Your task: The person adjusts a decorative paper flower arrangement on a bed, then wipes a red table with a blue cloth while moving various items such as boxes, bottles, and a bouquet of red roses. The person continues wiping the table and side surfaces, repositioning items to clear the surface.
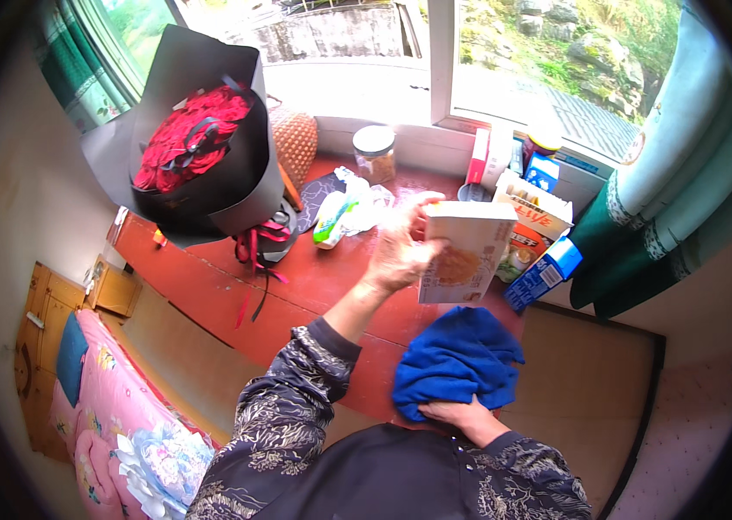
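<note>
My left hand (405, 247) grips a white cardboard box (474, 269) by its left side, with the fingers behind and the thumb on the front. The box has a cookie picture on it and is held up over the red table (331, 299), near its right end. Closer to my body, a crumpled blue cloth (457, 360) lies bunched at the table's near edge. My right hand (461, 414) holds the cloth at its near side; part of the fingers is hidden against the folds.
A large red rose bouquet (197, 139) in black wrapping stands at the table's left. Behind are a lidded jar (374, 154) and a green-white plastic packet (331, 221). Blue cartons (544, 273) and other boxes crowd the right end, beside a green curtain (643, 225). A pink bed (115, 416) stands lower left.
</note>
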`<state>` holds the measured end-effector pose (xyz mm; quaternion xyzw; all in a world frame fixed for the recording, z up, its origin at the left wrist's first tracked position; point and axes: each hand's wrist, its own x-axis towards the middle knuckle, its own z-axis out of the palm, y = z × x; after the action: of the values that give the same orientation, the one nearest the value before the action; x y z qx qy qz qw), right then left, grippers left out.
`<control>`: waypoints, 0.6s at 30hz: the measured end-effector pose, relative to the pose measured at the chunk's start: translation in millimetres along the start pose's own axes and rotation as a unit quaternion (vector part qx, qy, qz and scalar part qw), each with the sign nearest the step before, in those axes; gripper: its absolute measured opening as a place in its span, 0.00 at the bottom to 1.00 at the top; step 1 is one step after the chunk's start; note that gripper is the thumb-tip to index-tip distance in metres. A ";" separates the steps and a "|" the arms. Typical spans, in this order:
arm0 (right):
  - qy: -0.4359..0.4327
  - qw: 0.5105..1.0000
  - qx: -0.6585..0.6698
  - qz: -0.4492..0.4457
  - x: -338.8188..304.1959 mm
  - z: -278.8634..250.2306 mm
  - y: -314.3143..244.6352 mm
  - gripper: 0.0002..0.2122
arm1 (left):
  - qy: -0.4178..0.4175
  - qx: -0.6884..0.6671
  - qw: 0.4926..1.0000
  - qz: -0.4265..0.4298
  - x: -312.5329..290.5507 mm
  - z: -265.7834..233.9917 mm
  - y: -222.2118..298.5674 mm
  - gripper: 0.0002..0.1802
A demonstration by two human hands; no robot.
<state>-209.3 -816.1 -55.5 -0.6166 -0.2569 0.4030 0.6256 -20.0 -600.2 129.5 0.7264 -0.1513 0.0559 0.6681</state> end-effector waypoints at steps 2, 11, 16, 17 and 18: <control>0.051 0.963 0.253 0.080 -28.3 2.7 -0.1 0.17 | 0.034 -0.036 0.999 -0.010 -7.0 -25.7 0.2 0.30; 0.252 0.913 0.252 0.200 -42.2 15.1 -99.1 0.12 | 0.121 0.018 0.987 0.102 -16.7 -139.3 21.3 0.29; 0.255 0.928 0.211 0.173 -42.4 12.9 -80.1 0.13 | 0.161 -0.016 0.947 0.278 24.6 -130.5 55.2 0.25; 0.253 0.932 0.199 0.167 -40.4 12.9 -82.3 0.13 | 0.167 0.015 0.944 0.284 33.2 -129.7 53.2 0.24; 0.251 0.936 0.187 0.160 -38.3 13.5 -84.5 0.13 | 0.161 0.014 0.948 0.276 45.3 -132.4 42.7 0.25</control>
<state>-225.4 -832.8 35.4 -0.6026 0.0905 0.3704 0.7011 26.4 -478.6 196.5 0.6466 -0.2357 0.3560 0.6321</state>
